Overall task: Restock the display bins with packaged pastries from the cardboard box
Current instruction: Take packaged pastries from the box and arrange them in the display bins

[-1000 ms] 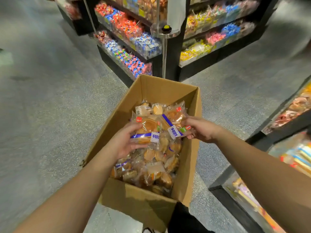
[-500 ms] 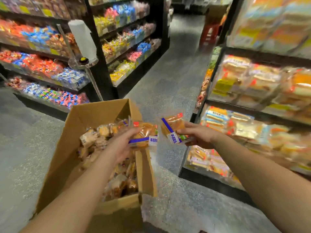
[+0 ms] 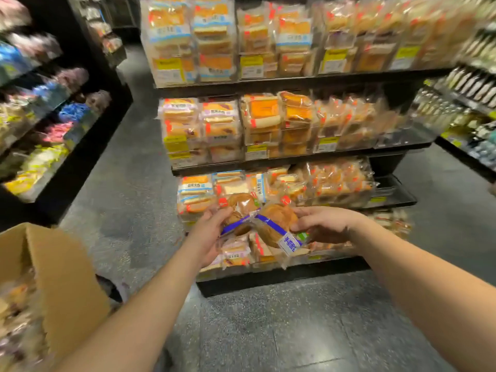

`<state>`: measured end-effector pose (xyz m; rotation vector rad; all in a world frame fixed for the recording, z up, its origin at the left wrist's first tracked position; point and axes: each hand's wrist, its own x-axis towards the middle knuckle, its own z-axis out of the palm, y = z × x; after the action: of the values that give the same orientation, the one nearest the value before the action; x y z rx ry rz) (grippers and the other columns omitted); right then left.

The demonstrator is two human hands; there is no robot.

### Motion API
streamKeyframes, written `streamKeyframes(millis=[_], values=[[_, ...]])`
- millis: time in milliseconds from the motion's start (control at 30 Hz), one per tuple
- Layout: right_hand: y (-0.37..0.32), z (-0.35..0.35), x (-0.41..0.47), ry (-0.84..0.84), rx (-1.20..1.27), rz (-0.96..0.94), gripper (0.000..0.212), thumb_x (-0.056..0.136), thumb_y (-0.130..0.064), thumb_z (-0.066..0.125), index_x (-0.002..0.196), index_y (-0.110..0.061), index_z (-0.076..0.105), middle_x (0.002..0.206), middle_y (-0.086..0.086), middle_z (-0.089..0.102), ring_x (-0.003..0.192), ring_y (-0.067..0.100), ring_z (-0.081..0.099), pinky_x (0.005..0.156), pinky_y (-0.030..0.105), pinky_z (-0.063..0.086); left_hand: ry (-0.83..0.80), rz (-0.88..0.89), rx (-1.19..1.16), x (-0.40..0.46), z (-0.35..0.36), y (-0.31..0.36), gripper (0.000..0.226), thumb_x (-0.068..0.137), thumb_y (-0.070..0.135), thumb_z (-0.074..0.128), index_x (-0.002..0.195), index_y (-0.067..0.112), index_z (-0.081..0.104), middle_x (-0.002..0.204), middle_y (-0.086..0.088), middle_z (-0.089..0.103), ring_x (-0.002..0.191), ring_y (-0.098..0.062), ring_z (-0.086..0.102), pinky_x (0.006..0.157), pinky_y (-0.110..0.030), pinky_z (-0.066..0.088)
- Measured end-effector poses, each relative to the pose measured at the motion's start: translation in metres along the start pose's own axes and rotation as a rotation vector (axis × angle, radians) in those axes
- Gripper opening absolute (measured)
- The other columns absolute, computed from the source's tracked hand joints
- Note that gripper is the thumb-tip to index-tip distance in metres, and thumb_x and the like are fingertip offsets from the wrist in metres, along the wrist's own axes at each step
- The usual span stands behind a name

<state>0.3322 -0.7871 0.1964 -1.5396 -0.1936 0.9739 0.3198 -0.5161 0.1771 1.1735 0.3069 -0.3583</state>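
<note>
The step in hand seems to be carrying two pastries to the shelf and putting them into a bin. To do it well, I think each hand should hold its pack by the wrapper edge, not press the soft bun, and lower it flat into a bin where the same kind lies, with the label facing out. The two packs overlap a little now, so it is better to separate them first.

The left hand [image 3: 208, 232] grips the left pastry [image 3: 240, 210] with the fingers curled around its side. The right hand [image 3: 326, 224] pinches the right pastry [image 3: 276, 226] at its edge between thumb and fingers. Both packs are in the air, just in front of the lower bins [image 3: 335, 194] of the shelf [image 3: 295, 81].

Each pastry is a round brown bun in a clear, shiny wrapper with a blue band, a white label and a small red mark. The cardboard box [image 3: 67, 277] stands at the left, well apart, with more packs inside, blurred.
</note>
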Motion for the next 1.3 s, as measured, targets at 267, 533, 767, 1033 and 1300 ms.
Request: streamKeyframes(millis=[267,533,767,1033,1300], values=[[0.035,-0.126,-0.134,0.107,-0.094,-0.024,0.043,0.086,-0.015,0.068,0.128,-0.016,0.058,0.126,0.01,0.065,0.115,0.027,0.06,0.104,0.048,0.043,-0.254,-0.154,0.032,0.026,0.183,-0.028,0.017,0.094,0.001,0.049,0.1,0.007,0.063,0.083,-0.01,0.071,0.064,-0.02,0.071,0.05,-0.025,0.055],[0.042,-0.183,-0.236,0.362,-0.233,-0.012,0.035,0.091,-0.001,0.064,0.125,-0.009,0.058,0.114,0.008,0.07,0.105,0.021,0.067,0.088,0.028,0.055,-0.605,0.028,1.043,0.074,0.311,-0.001,0.059,0.057,0.063,0.08,0.107,0.033,0.068,0.108,-0.002,0.07,0.096,-0.021,0.06,0.076,-0.035,0.051],[0.058,-0.236,-0.266,0.491,-0.189,0.005,0.043,0.092,0.003,0.063,0.133,-0.005,0.052,0.122,0.01,0.068,0.11,0.019,0.066,0.089,0.026,0.054,-0.739,0.23,1.272,0.121,0.407,-0.009,0.022,0.094,0.048,0.058,0.114,0.039,0.063,0.111,0.014,0.065,0.097,-0.005,0.062,0.07,-0.022,0.05],[0.05,-0.358,-0.267,0.579,-0.189,0.086,0.051,0.085,-0.013,0.074,0.131,-0.01,0.054,0.127,0.016,0.065,0.112,0.023,0.064,0.087,0.027,0.054,-0.728,0.356,1.295,0.228,0.48,-0.006,0.024,0.091,0.053,0.06,0.11,0.041,0.067,0.101,0.018,0.067,0.091,-0.003,0.062,0.068,-0.02,0.045],[0.003,-0.491,-0.272,0.702,-0.141,0.129,0.063,0.079,-0.025,0.078,0.136,-0.019,0.052,0.129,0.013,0.064,0.116,0.028,0.062,0.103,0.043,0.047,-0.663,0.505,1.386,0.348,0.564,0.041,0.036,0.086,0.056,0.065,0.114,0.034,0.065,0.102,0.015,0.062,0.092,-0.006,0.061,0.074,-0.026,0.049]])
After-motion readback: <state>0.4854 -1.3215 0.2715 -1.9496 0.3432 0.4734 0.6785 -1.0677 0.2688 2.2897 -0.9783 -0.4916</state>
